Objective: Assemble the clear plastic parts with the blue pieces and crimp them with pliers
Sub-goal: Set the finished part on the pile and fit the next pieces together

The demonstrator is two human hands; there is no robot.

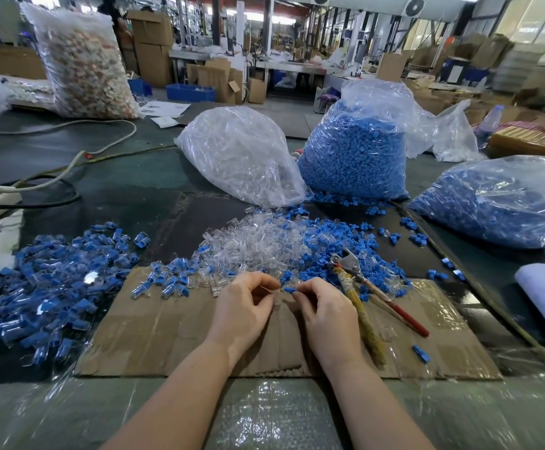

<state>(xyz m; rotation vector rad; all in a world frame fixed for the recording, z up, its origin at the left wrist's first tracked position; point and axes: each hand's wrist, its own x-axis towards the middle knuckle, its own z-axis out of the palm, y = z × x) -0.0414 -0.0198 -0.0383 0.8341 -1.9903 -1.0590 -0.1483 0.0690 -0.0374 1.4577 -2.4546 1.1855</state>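
Head view: left hand (243, 306) pinches a clear part (276, 295), right hand (324, 308) pinches a blue piece (289, 290) above the cardboard (154, 332); misalignment could jam the fit, with pliers (362, 287) lying beside unused.

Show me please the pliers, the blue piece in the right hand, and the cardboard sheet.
pliers (346, 262), head view, metal head.
blue piece (289, 290), head view, its exposed end.
cardboard sheet (154, 332), head view, bare left part.
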